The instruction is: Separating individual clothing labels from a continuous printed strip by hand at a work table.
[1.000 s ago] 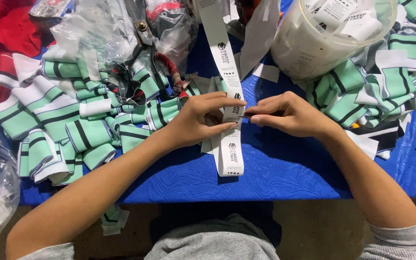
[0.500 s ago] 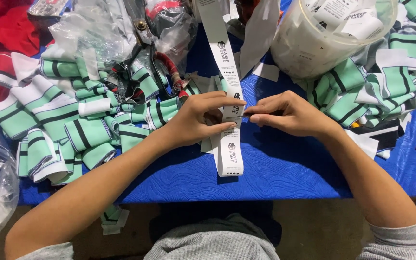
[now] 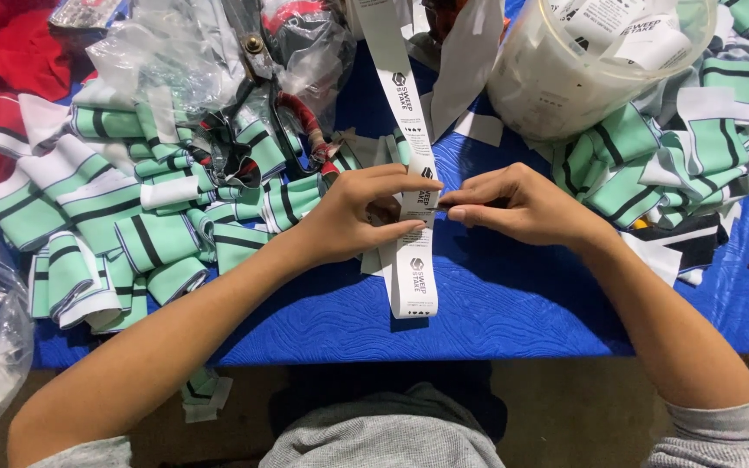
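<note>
Nothing has shifted since before; your left hand (image 3: 353, 221) and right hand (image 3: 513, 204) both pinch the white label strip (image 3: 412, 186) taut at mid-table (image 3: 496, 303), near the front edge, fingers steadying it.

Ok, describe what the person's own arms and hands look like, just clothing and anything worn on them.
Both forearms are bare from wrist to near the elbow. Grey fabric sleeves show at the bottom corners of the head view, pushed up or short, matching the grey top at bottom centre. The left hand and right hand are ungloved; no rings, watch or bracelets can be seen from this angle.
</note>
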